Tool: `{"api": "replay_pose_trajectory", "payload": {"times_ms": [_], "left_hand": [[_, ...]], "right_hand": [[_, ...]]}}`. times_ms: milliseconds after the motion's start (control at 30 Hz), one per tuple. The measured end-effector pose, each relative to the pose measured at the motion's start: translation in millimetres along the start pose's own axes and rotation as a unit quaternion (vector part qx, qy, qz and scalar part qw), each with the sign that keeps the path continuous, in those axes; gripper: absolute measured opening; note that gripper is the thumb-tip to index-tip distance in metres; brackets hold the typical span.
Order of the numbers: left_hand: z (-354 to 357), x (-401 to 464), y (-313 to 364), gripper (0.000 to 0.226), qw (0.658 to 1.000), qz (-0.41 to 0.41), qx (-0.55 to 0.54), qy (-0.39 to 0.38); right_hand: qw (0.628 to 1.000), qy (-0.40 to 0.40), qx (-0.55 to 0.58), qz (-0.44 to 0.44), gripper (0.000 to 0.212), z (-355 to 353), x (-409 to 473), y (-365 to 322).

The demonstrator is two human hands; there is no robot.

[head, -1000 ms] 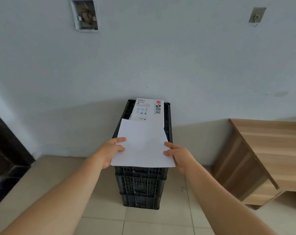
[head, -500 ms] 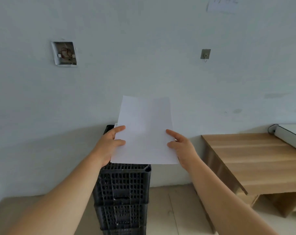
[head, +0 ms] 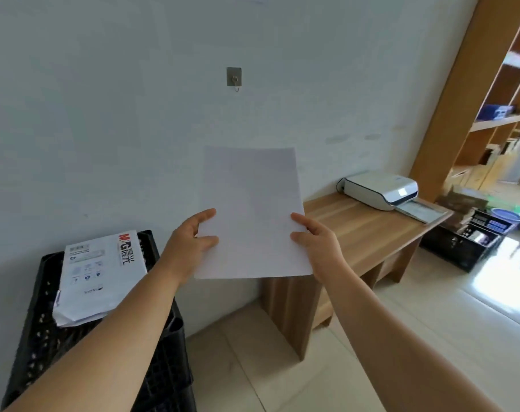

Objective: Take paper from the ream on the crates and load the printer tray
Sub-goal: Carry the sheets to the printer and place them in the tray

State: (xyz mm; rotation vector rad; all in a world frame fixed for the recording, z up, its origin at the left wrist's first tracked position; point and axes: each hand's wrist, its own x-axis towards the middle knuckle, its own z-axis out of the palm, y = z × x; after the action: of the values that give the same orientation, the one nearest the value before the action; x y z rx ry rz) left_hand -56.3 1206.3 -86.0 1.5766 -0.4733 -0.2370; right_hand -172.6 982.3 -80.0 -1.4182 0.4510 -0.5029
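I hold a white sheaf of paper (head: 253,212) upright in front of me, clear of everything. My left hand (head: 190,242) grips its left edge and my right hand (head: 315,242) grips its right edge. The opened paper ream (head: 98,275), white with a red logo, lies on the stacked black crates (head: 44,331) at the lower left, behind my left forearm. The white printer (head: 380,188) sits at the far end of the wooden desk (head: 360,224), with its paper tray (head: 422,211) extended toward the desk's right edge.
A white wall with a metal hook (head: 234,77) stands ahead. A wooden shelving unit (head: 491,99) rises at the right. A black crate of items (head: 467,242) and a blue basin (head: 507,215) sit on the tiled floor beyond the desk.
The view has swung to the right: the crates and ream now lie at the lower left and the printer has come into sight. Both hands have carried the paper up and rightward.
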Motion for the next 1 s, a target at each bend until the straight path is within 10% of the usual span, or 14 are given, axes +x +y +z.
{"api": "replay_pose_trajectory", "payload": {"times_ms": [1000], "left_hand": [[479, 149, 38, 0.052, 0.971, 0.028, -0.062, -0.231]], "right_hand": [[0.966, 0.240, -0.055, -0.079, 0.048, -436, 106, -48]]}}
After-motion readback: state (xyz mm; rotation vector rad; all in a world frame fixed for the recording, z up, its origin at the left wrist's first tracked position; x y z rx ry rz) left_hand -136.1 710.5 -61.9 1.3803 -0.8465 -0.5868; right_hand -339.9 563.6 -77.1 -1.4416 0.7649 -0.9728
